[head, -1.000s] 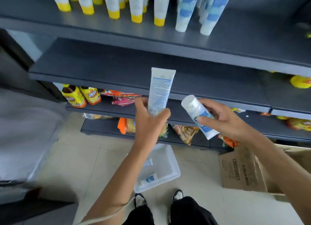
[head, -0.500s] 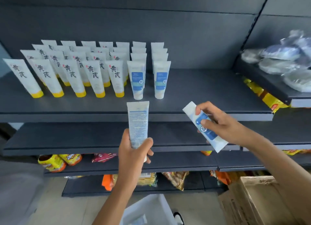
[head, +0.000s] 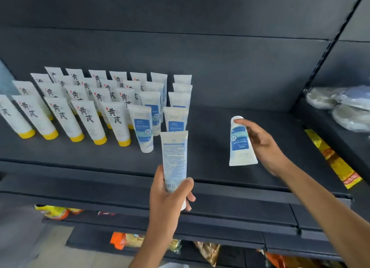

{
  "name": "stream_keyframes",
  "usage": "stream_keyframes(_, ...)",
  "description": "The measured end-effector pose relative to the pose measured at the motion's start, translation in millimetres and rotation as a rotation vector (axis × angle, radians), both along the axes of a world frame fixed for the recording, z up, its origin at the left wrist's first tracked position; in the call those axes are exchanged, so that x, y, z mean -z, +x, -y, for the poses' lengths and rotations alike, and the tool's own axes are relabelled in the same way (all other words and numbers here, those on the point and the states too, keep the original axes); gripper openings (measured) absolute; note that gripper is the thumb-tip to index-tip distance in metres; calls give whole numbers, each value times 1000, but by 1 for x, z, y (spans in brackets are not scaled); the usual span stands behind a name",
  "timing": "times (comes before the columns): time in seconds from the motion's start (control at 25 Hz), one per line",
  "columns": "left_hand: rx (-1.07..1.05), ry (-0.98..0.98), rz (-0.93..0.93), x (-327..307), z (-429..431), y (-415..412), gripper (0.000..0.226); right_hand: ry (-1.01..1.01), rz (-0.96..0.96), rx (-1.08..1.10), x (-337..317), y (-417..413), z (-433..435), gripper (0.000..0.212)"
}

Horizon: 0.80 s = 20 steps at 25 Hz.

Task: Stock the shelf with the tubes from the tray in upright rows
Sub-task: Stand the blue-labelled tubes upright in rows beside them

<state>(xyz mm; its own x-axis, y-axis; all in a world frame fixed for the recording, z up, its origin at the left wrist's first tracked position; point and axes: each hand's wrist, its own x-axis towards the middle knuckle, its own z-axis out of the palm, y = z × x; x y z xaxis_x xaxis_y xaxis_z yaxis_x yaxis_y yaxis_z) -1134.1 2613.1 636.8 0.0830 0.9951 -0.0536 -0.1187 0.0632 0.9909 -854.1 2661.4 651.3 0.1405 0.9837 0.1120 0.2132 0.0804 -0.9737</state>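
Observation:
My left hand (head: 170,195) grips a white tube with blue print (head: 174,157) near its cap end, crimped end up, in front of the dark shelf (head: 210,159). My right hand (head: 262,145) holds a second white-and-blue tube (head: 240,143) over the shelf's bare right part, cap end up and crimped end down. Two rows of matching blue-label tubes (head: 144,127) stand upright cap-down on the shelf, to the right of several rows of yellow-capped tubes (head: 86,117). The tray is out of view.
Grey wrapped packs (head: 340,107) lie on a neighbouring shelf at the right, with yellow packets (head: 332,159) below them. Lower shelves hold snack bags (head: 128,239). The shelf board between the blue-label rows and the right upright is bare.
The view has tilted up from the floor and tray to the shelf. Both hands rose with their tubes; the right one reached forward over the shelf and turned its tube cap-up.

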Motion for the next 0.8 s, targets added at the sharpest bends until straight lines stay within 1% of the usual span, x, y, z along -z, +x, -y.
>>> stream_keyframes(0.08,-5,-9,5,1,-7,10,41,55,18,-39,5,6,-17,63)
stream_keyframes(0.16,16,2,17,0,-13,18,40,81,86,-20,9,7,-32,58)
stream_keyframes(0.28,67,15,30,0,-25,28,32,31,260,153,12,7,-55,38)
stream_keyframes(0.32,79,15,23,-1,-29,32,31,10,334,221,12,9,-63,33)
stream_keyframes(0.36,90,16,17,-1,-33,35,33,7,384,262,14,10,-71,33)
stream_keyframes(0.44,126,25,14,-4,-40,40,44,42,384,300,17,10,-85,41)
stream_keyframes(0.52,151,32,4,-3,-49,45,57,65,322,303,18,10,-99,41)
stream_keyframes(0.56,155,35,-1,-3,-53,48,59,57,290,288,20,10,-106,39)
stream_keyframes(0.64,161,53,-7,-1,-58,52,54,12,265,263,23,14,-120,35)
stream_keyframes(0.8,150,67,-7,2,-62,59,41,-44,313,228,22,16,-147,45)
